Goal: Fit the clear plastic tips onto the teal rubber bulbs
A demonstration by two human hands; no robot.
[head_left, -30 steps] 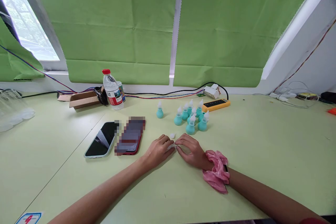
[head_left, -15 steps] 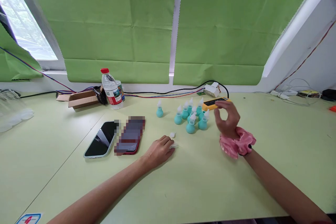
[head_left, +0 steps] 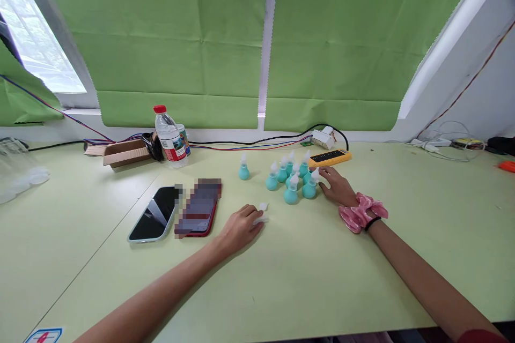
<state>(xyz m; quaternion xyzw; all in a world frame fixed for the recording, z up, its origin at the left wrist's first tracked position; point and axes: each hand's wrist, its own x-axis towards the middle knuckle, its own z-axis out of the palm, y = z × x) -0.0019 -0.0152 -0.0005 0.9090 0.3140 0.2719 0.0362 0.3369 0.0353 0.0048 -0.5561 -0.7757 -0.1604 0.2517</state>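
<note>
My left hand (head_left: 242, 226) rests on the table with its fingers closed on a small clear plastic piece (head_left: 261, 220). Just beyond those fingers lies a little whitish tip (head_left: 263, 206). To the right, several teal bulb nasal aspirators (head_left: 291, 194) with clear pointed nozzles stand upright in a cluster. My right hand (head_left: 337, 186) reaches in from the right, thumb and fingers apart, beside the cluster's rightmost aspirator (head_left: 309, 188); whether the fingertips touch it I cannot tell. One more aspirator (head_left: 243, 172) stands alone, left of the cluster.
Two phones, one pale-cased (head_left: 155, 214) and one red-cased (head_left: 200, 209), lie left of my left hand. Behind them are a water bottle (head_left: 172, 142) and an open cardboard box (head_left: 126, 154). A yellow device (head_left: 330, 158) lies behind my right hand, with cables along the wall.
My right hand has come down and left from above the table to the cluster's right side, its curled fingers now stretched out. My left hand stays almost in place.
</note>
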